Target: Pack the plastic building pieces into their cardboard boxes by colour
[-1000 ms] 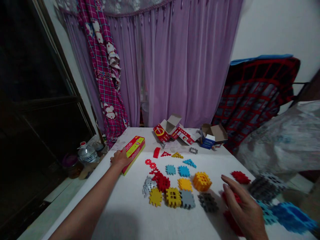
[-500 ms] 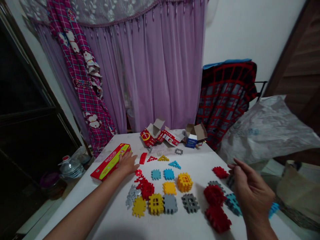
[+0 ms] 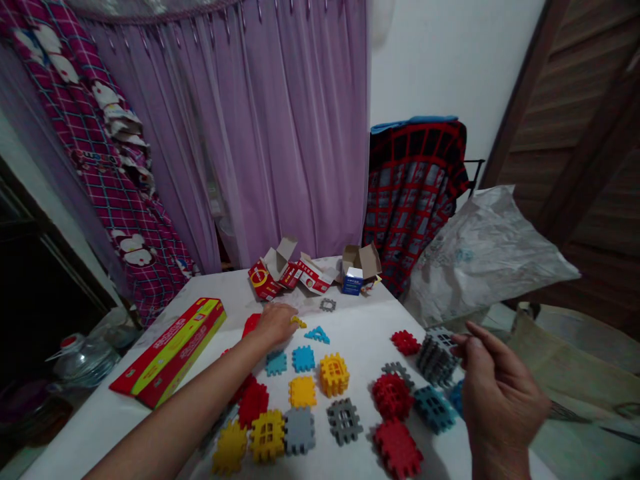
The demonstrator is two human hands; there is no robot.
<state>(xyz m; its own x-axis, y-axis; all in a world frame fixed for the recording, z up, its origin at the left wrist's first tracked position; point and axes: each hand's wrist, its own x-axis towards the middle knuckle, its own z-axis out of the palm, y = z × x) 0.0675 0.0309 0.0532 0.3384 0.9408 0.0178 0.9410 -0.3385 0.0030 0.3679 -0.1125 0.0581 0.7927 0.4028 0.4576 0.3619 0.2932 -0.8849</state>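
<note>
My left hand (image 3: 277, 325) reaches over the far middle of the table, palm down, fingers apart and partly hidden. By its fingertips lie a yellow triangular piece (image 3: 299, 322) and a blue triangular piece (image 3: 317, 335); a red piece (image 3: 251, 324) shows beside the wrist. My right hand (image 3: 500, 383) hovers at the right edge, fingers loosely bent, with nothing visible in it. Its fingertips are close to a stack of grey interlocking squares (image 3: 436, 358); whether they touch, I cannot tell. Teal squares (image 3: 434, 408) and red squares (image 3: 397, 445) lie left of this hand.
A long red and yellow box (image 3: 173, 350) lies at the table's left. Opened small cartons (image 3: 313, 275) stand at the back. Yellow window pieces (image 3: 334, 375), a grey square (image 3: 300, 430) and several other blocks cover the front. A white plastic bag (image 3: 480, 260) is beyond the right edge.
My left hand has moved right and away from the long box, over the small pieces. The view has turned right, and the grey stack now shows beside my right hand.
</note>
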